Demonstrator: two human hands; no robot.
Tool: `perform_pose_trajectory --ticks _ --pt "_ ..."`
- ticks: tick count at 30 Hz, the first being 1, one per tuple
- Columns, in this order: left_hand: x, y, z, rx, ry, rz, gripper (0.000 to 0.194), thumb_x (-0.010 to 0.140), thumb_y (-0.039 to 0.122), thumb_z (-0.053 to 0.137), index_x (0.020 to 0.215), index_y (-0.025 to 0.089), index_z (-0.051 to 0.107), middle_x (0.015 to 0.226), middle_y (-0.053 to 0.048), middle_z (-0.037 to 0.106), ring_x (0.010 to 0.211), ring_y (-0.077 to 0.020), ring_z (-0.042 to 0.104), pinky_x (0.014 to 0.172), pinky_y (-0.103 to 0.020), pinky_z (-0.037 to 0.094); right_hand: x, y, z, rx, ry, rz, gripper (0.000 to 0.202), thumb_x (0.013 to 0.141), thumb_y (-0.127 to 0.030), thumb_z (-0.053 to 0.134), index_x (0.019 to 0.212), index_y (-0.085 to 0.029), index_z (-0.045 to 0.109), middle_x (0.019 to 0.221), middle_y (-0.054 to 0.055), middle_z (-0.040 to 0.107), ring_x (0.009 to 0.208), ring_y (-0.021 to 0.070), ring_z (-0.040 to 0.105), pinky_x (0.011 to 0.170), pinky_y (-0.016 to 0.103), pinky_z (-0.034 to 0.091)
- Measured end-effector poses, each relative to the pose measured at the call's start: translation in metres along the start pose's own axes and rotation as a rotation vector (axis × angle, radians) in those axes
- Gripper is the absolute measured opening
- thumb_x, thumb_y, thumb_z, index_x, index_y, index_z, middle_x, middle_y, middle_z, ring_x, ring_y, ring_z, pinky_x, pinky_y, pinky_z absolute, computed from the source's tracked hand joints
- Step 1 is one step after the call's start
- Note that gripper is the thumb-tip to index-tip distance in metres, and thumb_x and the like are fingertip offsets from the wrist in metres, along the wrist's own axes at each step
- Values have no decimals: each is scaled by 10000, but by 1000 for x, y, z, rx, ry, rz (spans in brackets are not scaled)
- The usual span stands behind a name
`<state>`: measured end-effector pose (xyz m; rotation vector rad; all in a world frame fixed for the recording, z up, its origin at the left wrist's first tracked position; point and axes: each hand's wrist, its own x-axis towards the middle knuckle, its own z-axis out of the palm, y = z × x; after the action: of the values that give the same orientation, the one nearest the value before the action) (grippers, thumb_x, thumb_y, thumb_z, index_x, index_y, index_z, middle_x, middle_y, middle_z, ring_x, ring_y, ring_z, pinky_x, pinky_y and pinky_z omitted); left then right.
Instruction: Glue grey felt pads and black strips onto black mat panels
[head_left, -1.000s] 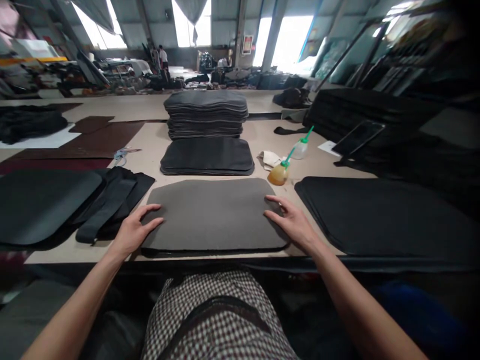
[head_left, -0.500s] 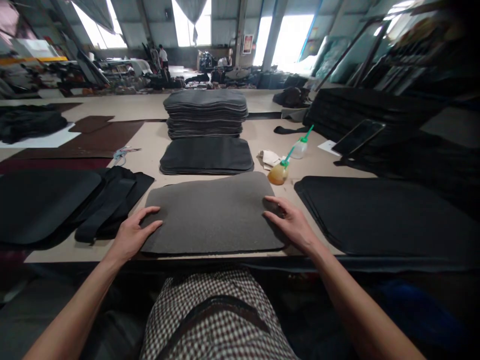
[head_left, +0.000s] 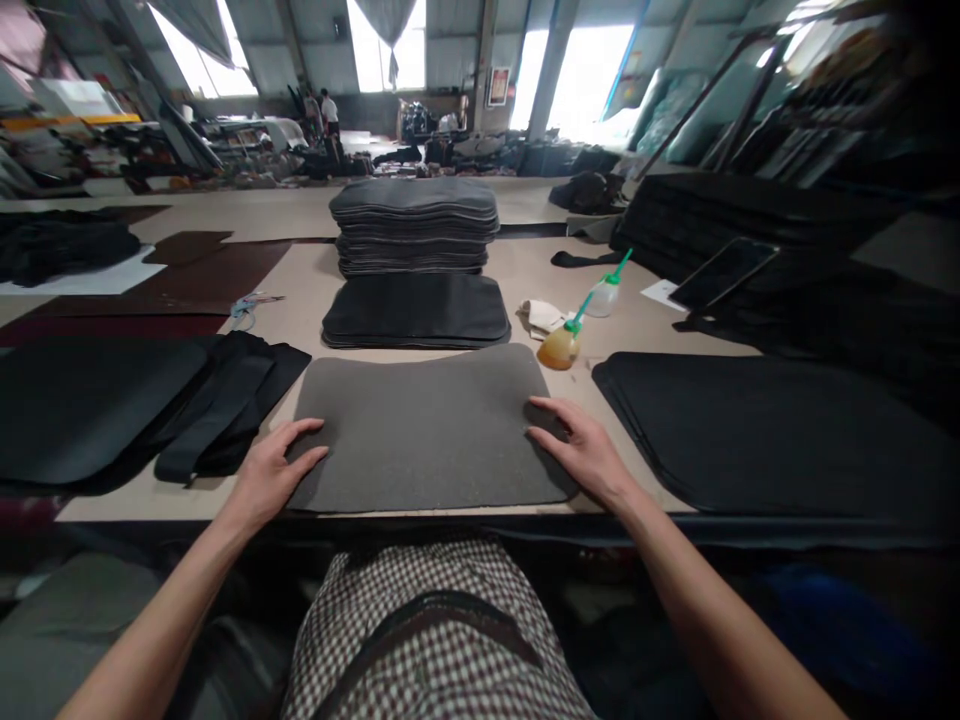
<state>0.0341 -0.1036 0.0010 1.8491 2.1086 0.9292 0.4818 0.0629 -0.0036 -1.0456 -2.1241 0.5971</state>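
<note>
A grey sheet (head_left: 424, 435) with rounded corners lies before me at the table's front edge. My left hand (head_left: 277, 465) rests at its left side, thumb and forefinger apart, the tips on its top face. At the right side, my right hand (head_left: 574, 445) lies likewise, thumb and forefinger spread over the edge. The other fingers of both hands are mostly hidden. Just behind the sheet is a low stack of black panels (head_left: 416, 308), with a taller stack of dark panels (head_left: 414, 230) farther back.
Black panels (head_left: 750, 430) lie at the right and more black panels (head_left: 82, 410) at the left, beside black strips (head_left: 217, 420). An amber oil bottle (head_left: 559, 348), a clear bottle (head_left: 602, 298), a cloth (head_left: 541, 318), scissors (head_left: 255, 303) and a phone (head_left: 726, 272) are on the table.
The grey sheet's near edge has settled flatter, and the dark edge that showed at its back left is now covered. Both hands stay at its sides, almost unmoved.
</note>
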Motion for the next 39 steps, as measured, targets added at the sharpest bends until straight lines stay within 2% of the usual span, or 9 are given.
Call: perform_pose_trajectory --ticks 7,13,19,24,28,32,36,37,39 --pt "0 10 2 72 -23 90 334 948 398 589 1236 233 621 1210 -85 674 1137 -245 632 1007 -399 488 -8 17 9 -258 -11 -52 451 963 -479 535 1353 -255 578 1340 122 613 1236 335 585 1033 509 492" --pt "7 4 -7 50 -31 80 310 905 385 665 1182 248 666 1194 -67 701 1164 -250 610 1045 -413 474 -4 39 18 -445 109 -272 501 962 -505 503 1369 -221 572 1578 174 373 1299 423 512 1079 623 401" --pt "4 -3 -6 90 1 93 316 909 411 673 1178 246 670 1154 -66 703 1162 -241 579 1048 -405 463 -3 50 25 -312 11 -344 403 993 -487 455 1316 -288 591 1374 126 603 1202 356 604 1011 548 488" --pt "-4 -7 4 160 4 93 331 946 421 616 1228 252 656 1240 -92 667 1292 -280 502 1117 -490 389 -5 55 28 -291 -5 -324 408 990 -514 467 1281 -267 609 1307 118 651 1135 330 645 982 520 522" --pt "-9 -8 7 233 7 86 340 980 413 552 1255 239 649 1376 -135 576 1359 -294 457 1141 -523 361 -8 54 28 -305 -11 -326 382 1001 -473 472 1283 -255 611 1289 112 661 1133 317 643 981 508 523" --pt "-13 -8 8 325 43 45 381 982 401 538 1341 282 585 1561 -131 407 1424 -309 396 1128 -537 386 -10 54 28 -335 -7 -342 330 1008 -389 474 1258 -247 636 1255 108 681 1095 298 656 958 487 534" --pt "-8 13 11 396 164 -27 513 983 407 528 1468 263 445 1629 -170 308 1469 -350 345 1119 -579 386 -12 60 30 -368 -14 -377 307 1007 -347 472 1243 -263 652 1269 88 687 1099 293 653 937 480 542" --pt "-5 23 13 392 163 10 536 991 412 513 1494 260 409 1634 -172 306 1484 -344 330 1137 -574 369 -12 61 30 -373 -13 -379 308 1007 -346 471 1243 -266 652 1274 84 686 1104 296 651 936 485 543" --pt "6 44 20 354 82 131 588 1005 438 479 1547 270 327 1644 -157 309 1512 -314 300 1172 -547 342 -12 63 31 -378 -21 -366 311 1007 -342 469 1250 -273 650 1282 79 683 1111 301 648 940 496 543"
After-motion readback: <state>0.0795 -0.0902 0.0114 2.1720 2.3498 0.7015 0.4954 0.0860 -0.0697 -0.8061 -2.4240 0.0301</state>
